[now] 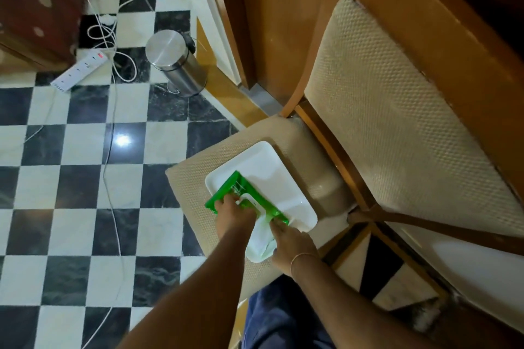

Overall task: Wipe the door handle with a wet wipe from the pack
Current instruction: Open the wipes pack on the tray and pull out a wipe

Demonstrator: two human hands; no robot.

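Green pack of wet wipes point(237, 193): lying across the near-left part of a white rectangular tray point(272, 176), its white flip lid area facing up. Tray: resting on the beige woven seat of a wooden chair point(195, 178), which occupies the centre and right of the view; the padded chair back point(397, 110) rises toward 2 o'clock. Left hand point(234, 214): pressed onto the pack at its 7 o'clock end, fingers point(224, 201) spread narrowly and flat on the wrapper, holding the pack down. Right hand point(289, 244): just at 5 o'clock of the pack, fingers closed on a white wet wipe point(259, 244) that trails from the pack's opening down to 6 o'clock; a thin bangle circles this wrist. Door handle: not visible; only a brown wooden door point(272, 22) stands at 12 o'clock. Floor point(85, 184): black and white chequered tiles. Steel pedal bin point(175, 62): at 10 o'clock of the tray, well apart. White extension strip point(80, 69) with loose cables: at 10 o'clock, beyond the bin.
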